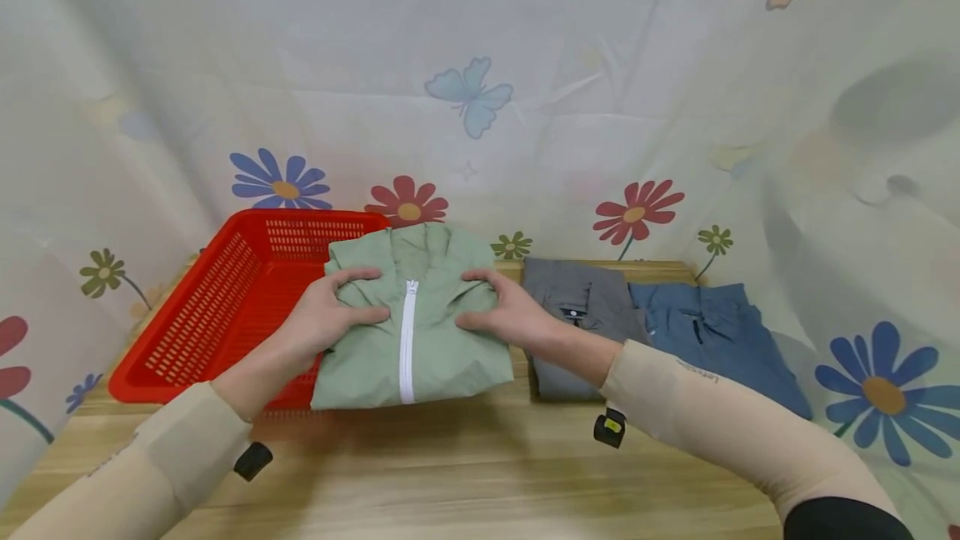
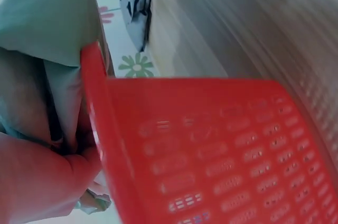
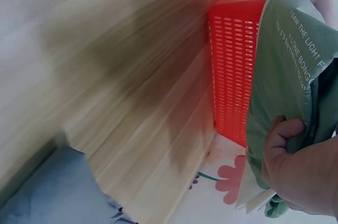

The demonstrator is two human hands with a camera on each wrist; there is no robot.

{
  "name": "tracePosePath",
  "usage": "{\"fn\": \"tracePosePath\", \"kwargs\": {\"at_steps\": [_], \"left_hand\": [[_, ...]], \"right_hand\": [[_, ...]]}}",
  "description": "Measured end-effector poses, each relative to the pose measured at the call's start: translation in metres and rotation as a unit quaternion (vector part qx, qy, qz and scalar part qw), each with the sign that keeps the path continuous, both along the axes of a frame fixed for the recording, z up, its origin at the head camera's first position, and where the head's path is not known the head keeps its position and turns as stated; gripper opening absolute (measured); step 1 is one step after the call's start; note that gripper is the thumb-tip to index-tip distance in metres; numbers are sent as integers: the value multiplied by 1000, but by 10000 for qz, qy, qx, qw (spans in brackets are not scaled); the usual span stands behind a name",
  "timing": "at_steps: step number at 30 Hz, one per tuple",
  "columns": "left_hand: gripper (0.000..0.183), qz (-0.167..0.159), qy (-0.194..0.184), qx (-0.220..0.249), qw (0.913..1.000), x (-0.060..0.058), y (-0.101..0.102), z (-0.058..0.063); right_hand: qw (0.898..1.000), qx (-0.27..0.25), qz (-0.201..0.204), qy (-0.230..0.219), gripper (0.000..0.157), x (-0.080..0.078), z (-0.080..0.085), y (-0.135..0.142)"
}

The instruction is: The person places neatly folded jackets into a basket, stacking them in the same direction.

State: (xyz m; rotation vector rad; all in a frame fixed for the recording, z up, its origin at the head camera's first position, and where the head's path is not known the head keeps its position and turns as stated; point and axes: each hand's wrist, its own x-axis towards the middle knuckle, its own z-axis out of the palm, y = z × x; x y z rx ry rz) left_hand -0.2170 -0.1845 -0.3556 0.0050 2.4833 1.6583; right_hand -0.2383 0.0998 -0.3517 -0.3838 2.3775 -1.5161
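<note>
Both grips, left hand and right hand, held a pale-green zip-front jacket, folded but seemingly not yet set down, raised beside the red perforated plastic basket, with folded grey garment and folded blue garment already on the wooden bench.

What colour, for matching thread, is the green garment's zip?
The zip is white, clearest in the head view.
</note>
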Motion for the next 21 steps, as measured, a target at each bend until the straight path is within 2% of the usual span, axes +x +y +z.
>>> {"fn": "tracePosePath", "kwargs": {"at_steps": [5,13,21], "left_hand": [[78,-18,-118,103,9999,-3,-10,5],[80,-211,-296,93,9993,-8,-29,12],[78,-474,-124,-32,9988,-15,-49,18]], "right_hand": [[10000,-42,10,19,66,-2,8,-10],[9996,-211,156,-106,67,-9,11,-25],[9994,-255,227,-24,67,-11,17,-39]]}}
